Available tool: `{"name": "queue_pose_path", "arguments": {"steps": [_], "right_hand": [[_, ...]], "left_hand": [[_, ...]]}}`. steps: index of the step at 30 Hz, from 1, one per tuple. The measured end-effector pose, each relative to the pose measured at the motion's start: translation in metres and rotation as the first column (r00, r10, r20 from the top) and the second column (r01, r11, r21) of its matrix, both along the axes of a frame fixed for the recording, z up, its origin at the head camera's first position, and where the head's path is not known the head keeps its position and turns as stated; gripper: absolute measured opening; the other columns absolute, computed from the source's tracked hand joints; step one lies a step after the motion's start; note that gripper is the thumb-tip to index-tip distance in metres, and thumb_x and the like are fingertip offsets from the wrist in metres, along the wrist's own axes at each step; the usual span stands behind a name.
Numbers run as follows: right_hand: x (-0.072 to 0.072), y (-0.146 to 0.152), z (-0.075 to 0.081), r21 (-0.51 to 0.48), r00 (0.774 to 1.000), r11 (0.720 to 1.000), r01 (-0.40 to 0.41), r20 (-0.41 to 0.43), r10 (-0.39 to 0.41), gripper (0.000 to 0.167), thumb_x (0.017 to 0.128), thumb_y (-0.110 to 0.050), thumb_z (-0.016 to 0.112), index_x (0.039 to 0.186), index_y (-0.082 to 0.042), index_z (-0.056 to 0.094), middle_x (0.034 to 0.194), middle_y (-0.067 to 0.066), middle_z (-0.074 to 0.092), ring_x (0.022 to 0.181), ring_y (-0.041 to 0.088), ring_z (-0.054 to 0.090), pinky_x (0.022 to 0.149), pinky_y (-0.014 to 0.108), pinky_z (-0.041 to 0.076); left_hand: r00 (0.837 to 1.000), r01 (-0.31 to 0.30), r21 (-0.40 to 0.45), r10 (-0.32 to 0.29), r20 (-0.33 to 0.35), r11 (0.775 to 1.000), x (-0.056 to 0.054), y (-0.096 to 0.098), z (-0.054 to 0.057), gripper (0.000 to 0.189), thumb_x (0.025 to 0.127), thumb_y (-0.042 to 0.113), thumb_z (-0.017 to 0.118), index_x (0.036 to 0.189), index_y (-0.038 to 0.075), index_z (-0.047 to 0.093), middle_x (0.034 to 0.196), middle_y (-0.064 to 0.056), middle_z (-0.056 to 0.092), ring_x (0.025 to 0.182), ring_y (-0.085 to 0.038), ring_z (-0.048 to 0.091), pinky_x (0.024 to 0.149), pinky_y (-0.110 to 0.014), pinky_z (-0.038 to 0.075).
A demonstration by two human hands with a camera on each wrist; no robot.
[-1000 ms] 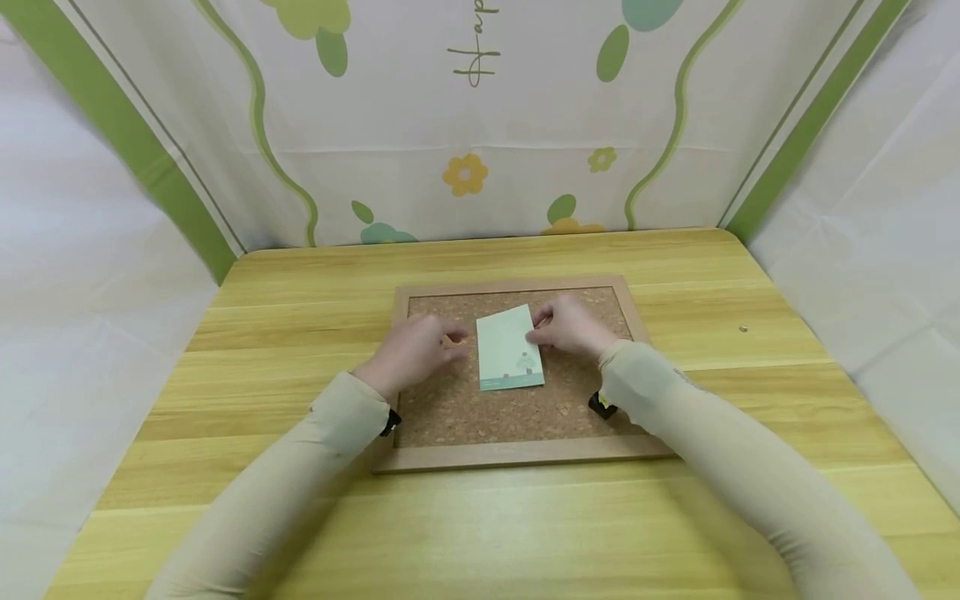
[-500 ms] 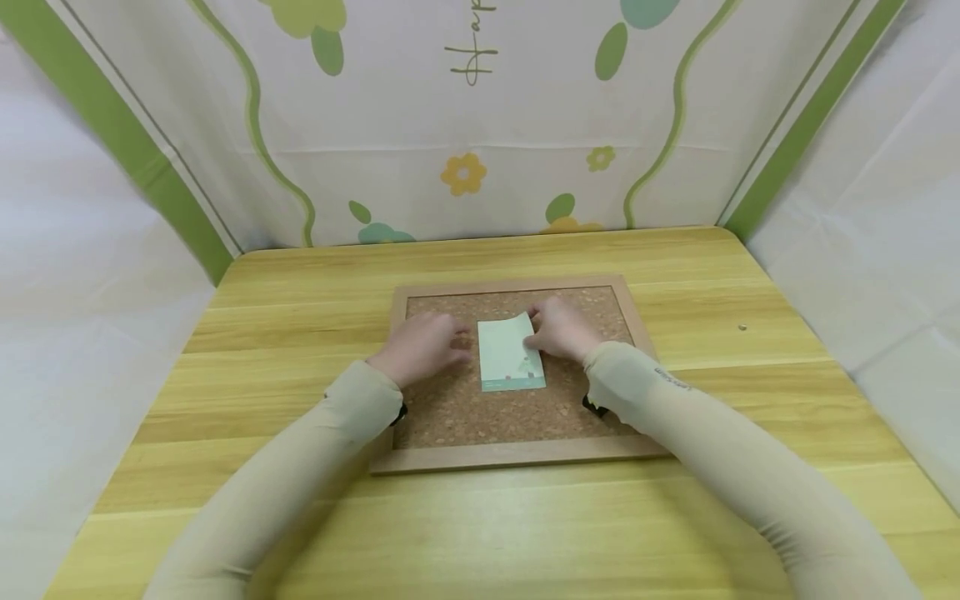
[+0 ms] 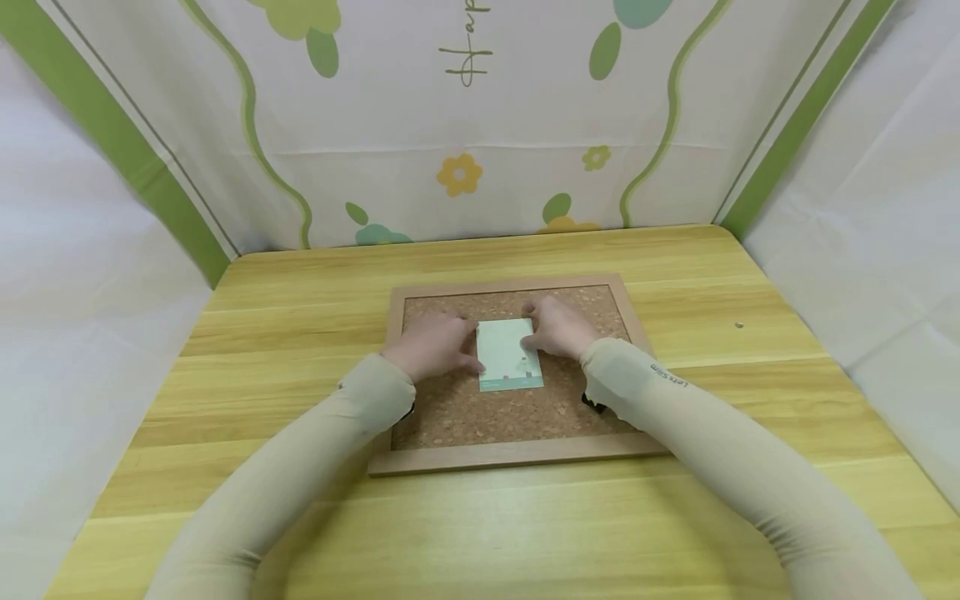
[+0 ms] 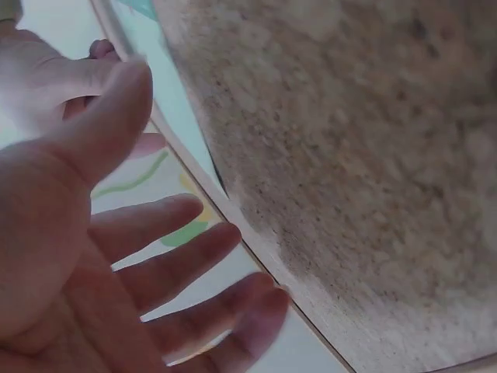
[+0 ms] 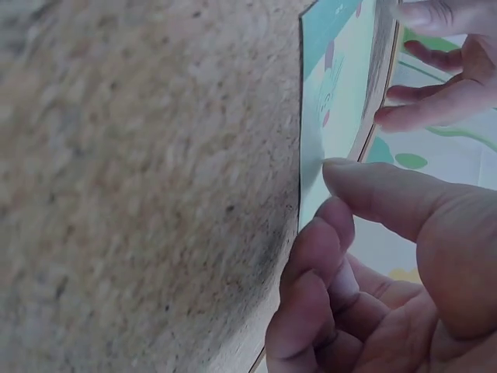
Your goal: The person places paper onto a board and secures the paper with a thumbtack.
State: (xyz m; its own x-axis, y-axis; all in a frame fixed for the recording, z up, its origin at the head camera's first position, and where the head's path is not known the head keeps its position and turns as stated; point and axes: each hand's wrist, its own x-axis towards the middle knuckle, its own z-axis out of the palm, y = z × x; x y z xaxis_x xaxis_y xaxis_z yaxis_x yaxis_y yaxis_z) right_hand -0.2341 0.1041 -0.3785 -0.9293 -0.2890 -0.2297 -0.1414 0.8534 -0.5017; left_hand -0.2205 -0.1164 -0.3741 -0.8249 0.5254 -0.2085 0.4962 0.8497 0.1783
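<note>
A pale green sheet of notepaper (image 3: 504,354), with a darker green strip and small printed drawings along its near end, lies on a wood-framed corkboard (image 3: 480,421). At its right edge, my right hand (image 3: 561,327) holds the paper; the thumb (image 5: 373,186) is on its face and the other fingers are curled close beside the edge. My left hand (image 3: 435,343) is at the paper's left edge, thumb tip at its lower left side and forefinger by the upper left corner. In the left wrist view, the left fingers (image 4: 186,272) are spread and only loosely bent.
The corkboard lies on a yellow wood-grain table (image 3: 480,533). A tiny grey object (image 3: 739,325) sits on the table to the right. Behind the table hangs a white cloth (image 3: 360,108) with flower and leaf prints; pale sheeting flanks both sides.
The paper's raised upper right part has come down, so the sheet now lies flatter on the cork. My left hand has moved right to the paper's left edge.
</note>
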Motion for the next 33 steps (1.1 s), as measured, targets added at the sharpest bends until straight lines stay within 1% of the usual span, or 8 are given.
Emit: {"name": "queue_pose_path", "arguments": {"steps": [3,6,12,16,19,24,27,33], "right_hand": [[0.0,0.001,0.0,-0.008,1.0,1.0,-0.004,0.009,0.004,0.049,0.088,-0.018,0.076,0.132,-0.004,0.059,0.111,0.012,0.064,0.078,0.023,0.055,0.073,0.038,0.046],[0.0,0.0,0.0,-0.014,1.0,1.0,-0.008,0.014,0.008,0.048,0.088,-0.017,0.076,0.131,-0.004,0.06,0.101,0.009,0.063,0.072,0.021,0.053,0.067,0.035,0.044],[0.0,0.001,-0.001,-0.017,1.0,1.0,-0.013,0.025,0.014,0.047,0.088,-0.018,0.075,0.131,-0.004,0.06,0.106,0.011,0.062,0.074,0.023,0.055,0.068,0.036,0.045],[0.0,0.006,0.002,-0.024,0.999,0.999,-0.036,0.011,0.036,0.041,0.091,-0.017,0.072,0.128,-0.004,0.061,0.119,0.015,0.062,0.081,0.024,0.056,0.073,0.039,0.047],[0.001,0.015,0.01,-0.044,0.999,0.998,-0.041,-0.025,0.04,0.032,0.094,-0.016,0.066,0.123,-0.004,0.065,0.113,0.015,0.065,0.076,0.022,0.056,0.07,0.038,0.047],[-0.004,0.046,0.034,-0.067,0.989,0.998,-0.015,-0.148,0.005,0.023,0.096,-0.017,0.061,0.111,-0.005,0.072,0.091,0.009,0.07,0.07,0.02,0.06,0.068,0.039,0.048],[-0.008,0.074,0.048,-0.053,0.97,0.999,0.005,-0.243,-0.017,0.022,0.097,-0.021,0.063,0.109,-0.006,0.074,0.09,0.008,0.071,0.076,0.022,0.064,0.071,0.041,0.049],[-0.005,0.145,0.062,-0.093,0.95,0.991,0.096,-0.289,-0.119,0.026,0.099,-0.025,0.063,0.112,-0.005,0.072,0.092,0.011,0.071,0.073,0.021,0.065,0.061,0.035,0.049]], "left_hand": [[0.999,0.006,-0.086,-0.003,0.034,0.996,0.001,0.001,-0.001,0.096,0.083,0.064,0.068,0.154,0.009,0.036,0.157,-0.014,0.034,0.141,-0.042,0.032,0.11,-0.056,0.031],[0.998,0.026,-0.157,-0.017,0.056,0.987,0.003,0.0,-0.003,0.103,0.083,0.071,0.061,0.159,0.013,0.024,0.162,-0.014,0.023,0.144,-0.046,0.022,0.11,-0.061,0.027],[0.997,0.022,-0.192,-0.007,0.079,0.981,0.007,0.001,-0.004,0.108,0.081,0.074,0.058,0.161,0.016,0.016,0.164,-0.014,0.013,0.145,-0.048,0.014,0.109,-0.066,0.023],[0.995,0.017,-0.188,0.001,0.097,0.982,0.007,0.002,-0.005,0.108,0.082,0.072,0.06,0.161,0.015,0.013,0.165,-0.014,0.01,0.146,-0.048,0.012,0.111,-0.065,0.02],[0.994,0.01,-0.181,0.01,0.11,0.983,0.006,0.003,-0.006,0.109,0.082,0.071,0.061,0.161,0.015,0.012,0.165,-0.014,0.008,0.146,-0.048,0.01,0.112,-0.064,0.018],[0.993,0.003,-0.179,0.019,0.119,0.984,0.005,0.004,-0.007,0.109,0.082,0.069,0.062,0.161,0.013,0.011,0.165,-0.015,0.007,0.146,-0.047,0.009,0.112,-0.063,0.018],[0.993,0.001,-0.182,0.021,0.119,0.983,0.005,0.004,-0.007,0.109,0.082,0.069,0.062,0.161,0.012,0.011,0.165,-0.015,0.008,0.146,-0.047,0.01,0.112,-0.063,0.02],[0.993,0.005,-0.193,0.018,0.117,0.981,0.005,0.004,-0.008,0.111,0.082,0.07,0.062,0.161,0.012,0.01,0.164,-0.016,0.008,0.146,-0.048,0.011,0.111,-0.063,0.022]]}}
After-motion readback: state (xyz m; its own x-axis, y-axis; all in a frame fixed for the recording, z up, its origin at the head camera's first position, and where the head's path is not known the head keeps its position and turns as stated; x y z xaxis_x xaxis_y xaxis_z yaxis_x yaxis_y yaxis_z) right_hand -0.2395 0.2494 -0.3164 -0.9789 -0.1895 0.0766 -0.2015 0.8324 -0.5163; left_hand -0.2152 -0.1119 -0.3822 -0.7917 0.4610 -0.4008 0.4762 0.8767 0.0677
